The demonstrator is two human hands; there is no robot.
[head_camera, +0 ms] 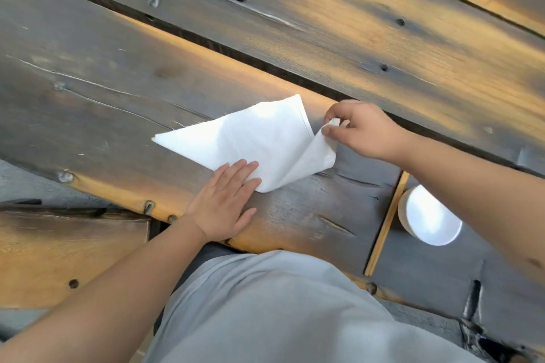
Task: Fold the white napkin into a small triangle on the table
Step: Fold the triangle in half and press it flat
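The white napkin (259, 138) lies on the dark wooden table (118, 91), folded into a triangle with its long point toward the left. My left hand (225, 199) rests flat, fingers spread, pressing the napkin's near edge. My right hand (362, 130) pinches the napkin's right corner between thumb and fingers and holds it lifted and curled over, just off the table.
A white bowl (427, 216) stands at the right near the table's front edge, partly under my right forearm. A pair of wooden chopsticks (386, 224) lies just left of it. A wooden bench (67, 253) shows at lower left.
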